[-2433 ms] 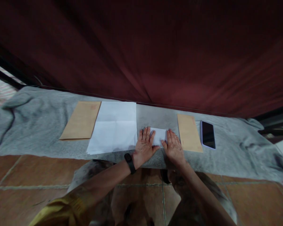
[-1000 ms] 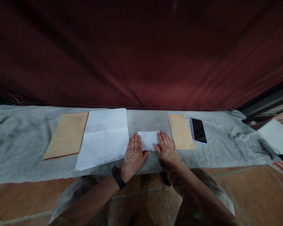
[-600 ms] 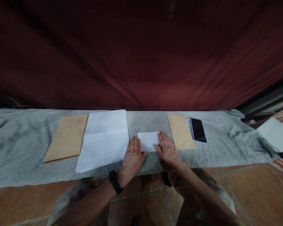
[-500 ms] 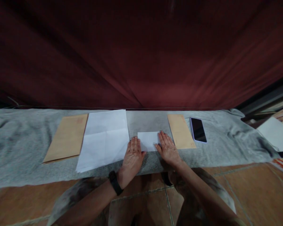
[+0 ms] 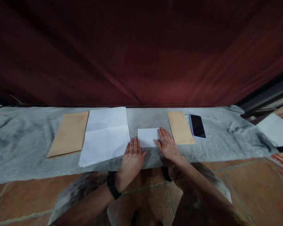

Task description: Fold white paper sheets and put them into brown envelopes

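The left hand (image 5: pixel 132 158) lies flat, fingers together and gripping nothing, tips toward 12 o'clock, just beside the left edge of a small white paper (image 5: pixel 147 137); whether they touch is unclear. The right hand (image 5: pixel 168 145) is likewise outstretched, tips toward 11, laid over the paper's right end without grasping it. The paper's long axis runs 9 to 3 o'clock. From it, creased white sheets (image 5: pixel 105 136), then a wider kraft envelope (image 5: pixel 69 134), lie at 9; a narrower kraft envelope (image 5: pixel 180 127), then a smartphone (image 5: pixel 197 126), toward 3, all on grey cloth (image 5: pixel 226 135).

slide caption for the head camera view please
Left hand and right hand lie at opposite ends of a small white paper, between white sheets and a brown envelope on grey cloth.
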The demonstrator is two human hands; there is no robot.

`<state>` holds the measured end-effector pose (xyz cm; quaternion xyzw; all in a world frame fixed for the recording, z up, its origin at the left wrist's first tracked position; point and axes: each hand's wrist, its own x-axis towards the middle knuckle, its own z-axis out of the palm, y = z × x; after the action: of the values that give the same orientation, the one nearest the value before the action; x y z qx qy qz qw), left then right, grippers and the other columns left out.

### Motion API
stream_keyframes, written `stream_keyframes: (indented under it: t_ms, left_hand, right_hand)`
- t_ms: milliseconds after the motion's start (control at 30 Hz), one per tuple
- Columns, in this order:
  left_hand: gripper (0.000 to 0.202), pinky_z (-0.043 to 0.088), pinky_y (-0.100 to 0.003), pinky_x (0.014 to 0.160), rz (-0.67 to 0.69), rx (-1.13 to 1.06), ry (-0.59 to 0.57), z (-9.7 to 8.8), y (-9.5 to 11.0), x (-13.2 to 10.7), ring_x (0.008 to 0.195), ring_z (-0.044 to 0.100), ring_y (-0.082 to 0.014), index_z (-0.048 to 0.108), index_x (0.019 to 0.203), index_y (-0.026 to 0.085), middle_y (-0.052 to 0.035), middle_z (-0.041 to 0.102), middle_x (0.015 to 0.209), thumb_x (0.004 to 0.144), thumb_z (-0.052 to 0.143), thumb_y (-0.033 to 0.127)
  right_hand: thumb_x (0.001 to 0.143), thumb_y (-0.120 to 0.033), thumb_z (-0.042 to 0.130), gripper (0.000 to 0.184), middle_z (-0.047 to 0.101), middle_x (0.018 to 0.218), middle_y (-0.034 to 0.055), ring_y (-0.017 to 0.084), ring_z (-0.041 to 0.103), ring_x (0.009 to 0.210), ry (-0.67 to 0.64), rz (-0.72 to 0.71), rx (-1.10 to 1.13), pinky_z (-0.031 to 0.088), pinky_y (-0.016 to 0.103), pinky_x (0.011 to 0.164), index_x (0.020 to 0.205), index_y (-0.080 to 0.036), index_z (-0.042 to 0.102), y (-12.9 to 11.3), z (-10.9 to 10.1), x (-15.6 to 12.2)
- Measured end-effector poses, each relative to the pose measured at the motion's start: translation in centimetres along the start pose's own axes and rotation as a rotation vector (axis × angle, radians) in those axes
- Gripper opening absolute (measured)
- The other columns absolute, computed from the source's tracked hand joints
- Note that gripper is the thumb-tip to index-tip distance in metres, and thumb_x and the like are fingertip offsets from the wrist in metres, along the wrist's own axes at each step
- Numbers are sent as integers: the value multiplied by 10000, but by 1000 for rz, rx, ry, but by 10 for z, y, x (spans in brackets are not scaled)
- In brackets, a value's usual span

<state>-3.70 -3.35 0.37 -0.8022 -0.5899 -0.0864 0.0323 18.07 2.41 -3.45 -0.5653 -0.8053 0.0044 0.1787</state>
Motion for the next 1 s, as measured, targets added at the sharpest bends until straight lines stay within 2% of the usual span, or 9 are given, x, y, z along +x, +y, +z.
stream_keyframes:
  t_ms: [133,267,433,533,767,1000]
  left_hand:
    - [592,361,-484,1195,172,-61,41,-4,10,0,1488,340,-327,434,1478,13,-246,377,1575,1001,484,360]
    - [689,369,-504,1185,231,-57,9,5,17,-3,1473,359,-357,444,1451,-21,-284,387,1555,973,534,467]
    - [713,377,-511,1176,246,-44,2,8,15,-7,1466,370,-362,499,1394,-26,-307,433,1516,955,543,533]
    - [709,388,-526,1166,233,-54,-7,7,14,-15,1461,380,-364,519,1362,-38,-324,485,1466,948,556,535]
    - [704,398,-532,1165,184,-73,-13,8,17,-31,1460,385,-351,440,1450,10,-285,458,1509,962,538,508]
    - [720,375,-516,1189,180,-68,12,8,18,-30,1493,330,-326,364,1502,24,-256,394,1564,974,524,487]
  right_hand:
    - [1027,-464,428,657,381,1593,189,318,348,1484,-12,20,11,344,512,1188,1556,-83,343,-2,-2,2]
    - [1042,-396,394,575,385,1597,153,285,337,1495,-50,-3,55,316,506,1214,1542,-115,388,-7,-12,5]
    - [1067,-382,317,513,424,1585,73,206,358,1488,-197,-313,237,305,450,1242,1520,-175,439,-27,-26,11]
    - [1068,-354,329,483,453,1565,59,197,395,1468,-229,-414,290,320,446,1238,1506,-201,461,-37,-25,14]
    - [1037,-374,442,465,446,1568,33,225,397,1467,-182,-384,211,323,454,1234,1490,-277,486,-38,-7,24]
    - [1059,-411,384,495,387,1605,64,237,340,1496,-152,-333,146,289,461,1244,1505,-211,464,-30,0,37]
